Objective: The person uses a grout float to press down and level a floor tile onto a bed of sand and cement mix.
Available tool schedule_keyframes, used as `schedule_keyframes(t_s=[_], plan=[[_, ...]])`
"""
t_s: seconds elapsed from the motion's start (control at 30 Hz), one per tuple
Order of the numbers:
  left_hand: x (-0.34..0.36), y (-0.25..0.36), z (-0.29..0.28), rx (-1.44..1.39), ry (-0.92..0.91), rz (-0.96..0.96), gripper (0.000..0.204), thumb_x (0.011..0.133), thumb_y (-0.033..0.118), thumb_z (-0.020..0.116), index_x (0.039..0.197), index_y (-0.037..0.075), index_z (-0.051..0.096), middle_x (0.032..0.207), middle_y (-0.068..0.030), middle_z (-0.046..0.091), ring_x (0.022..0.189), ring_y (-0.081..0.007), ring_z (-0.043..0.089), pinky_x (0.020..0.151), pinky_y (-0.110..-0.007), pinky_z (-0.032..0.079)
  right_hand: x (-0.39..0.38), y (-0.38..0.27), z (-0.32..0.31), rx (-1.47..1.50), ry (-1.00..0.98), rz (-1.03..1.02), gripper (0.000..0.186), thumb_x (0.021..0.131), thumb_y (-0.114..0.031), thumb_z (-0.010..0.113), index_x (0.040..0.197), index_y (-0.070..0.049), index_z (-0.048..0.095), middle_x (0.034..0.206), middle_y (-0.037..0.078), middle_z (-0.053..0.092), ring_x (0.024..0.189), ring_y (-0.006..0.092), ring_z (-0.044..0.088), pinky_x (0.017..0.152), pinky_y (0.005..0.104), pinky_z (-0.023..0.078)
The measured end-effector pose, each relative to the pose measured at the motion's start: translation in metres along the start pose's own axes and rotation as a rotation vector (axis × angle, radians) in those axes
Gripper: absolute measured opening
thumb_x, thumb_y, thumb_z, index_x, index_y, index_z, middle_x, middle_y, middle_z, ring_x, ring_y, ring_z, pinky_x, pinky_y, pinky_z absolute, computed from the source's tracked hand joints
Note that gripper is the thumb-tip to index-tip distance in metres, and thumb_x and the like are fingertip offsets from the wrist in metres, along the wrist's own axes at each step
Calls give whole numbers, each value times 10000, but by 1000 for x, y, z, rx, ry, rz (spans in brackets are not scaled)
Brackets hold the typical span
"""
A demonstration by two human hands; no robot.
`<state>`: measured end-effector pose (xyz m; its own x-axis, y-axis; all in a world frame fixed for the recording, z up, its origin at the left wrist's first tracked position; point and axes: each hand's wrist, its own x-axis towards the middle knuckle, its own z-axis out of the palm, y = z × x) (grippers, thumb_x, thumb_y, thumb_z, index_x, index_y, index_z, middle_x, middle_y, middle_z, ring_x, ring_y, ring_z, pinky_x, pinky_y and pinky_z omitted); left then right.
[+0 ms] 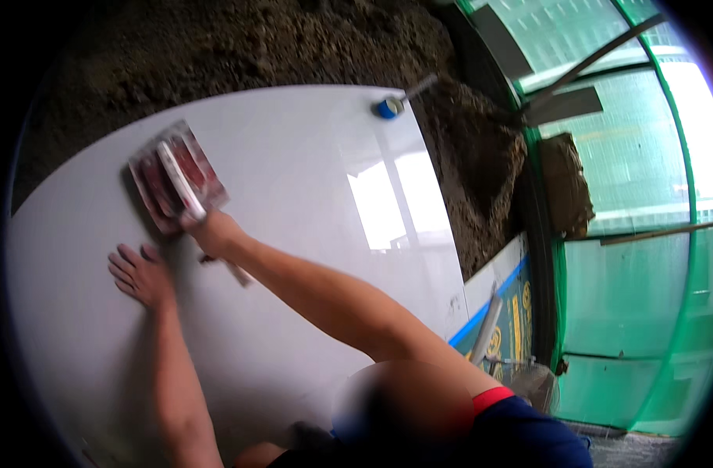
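Observation:
A large pale glossy tile point(294, 164) spans much of the view below me. My right hand point(212, 232) is closed on a flat rectangular float-like tool point(196, 160) with reddish parts and a white bar on top. This tool is over the upper left of the tile; blur hides whether it touches. A short handle end point(239, 273) sticks out below the same hand. My left hand point(140, 274) lies open on the tile, fingers spread, just below the tool.
Rough brown mortar point(216, 47) borders the tile's far side and right edge. A blue roll point(389, 108) sits at its far right corner beside a thin grey stick. Blue-edged patterned sheeting point(505, 320), a brown bag point(565, 187) and green netting point(629, 288) stand at right.

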<state>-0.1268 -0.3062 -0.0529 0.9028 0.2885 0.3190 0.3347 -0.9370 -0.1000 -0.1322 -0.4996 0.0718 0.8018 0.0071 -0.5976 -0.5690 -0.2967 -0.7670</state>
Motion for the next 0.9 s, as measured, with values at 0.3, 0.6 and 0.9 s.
schedule_keyframes(t_s=[0.3,0.6,0.9], plan=[[-5,-18,15,-292,109,273,470,1004,343,456,1355,39,527,1455,-126,492,1362,-310,434,1140,-424,333,-89,51,-126,-789,-64,139,600,967,-597,493,1222,-60,573,883,150,656,810,275,635,694,441,506],[-31,-2,38,-583,-108,301,629,1031,495,359,1367,-14,512,1450,-165,498,1369,-351,416,1147,-394,316,-328,259,-295,-794,107,340,651,1013,-584,379,1113,-11,670,1087,253,675,1062,398,631,929,461,482],[-62,168,-129,-320,-525,575,828,972,654,369,1520,35,323,1561,-274,264,1466,-431,202,1185,-516,201,-314,336,-420,-489,801,272,305,929,-300,612,991,-7,667,940,202,688,926,368,652,803,440,511]])
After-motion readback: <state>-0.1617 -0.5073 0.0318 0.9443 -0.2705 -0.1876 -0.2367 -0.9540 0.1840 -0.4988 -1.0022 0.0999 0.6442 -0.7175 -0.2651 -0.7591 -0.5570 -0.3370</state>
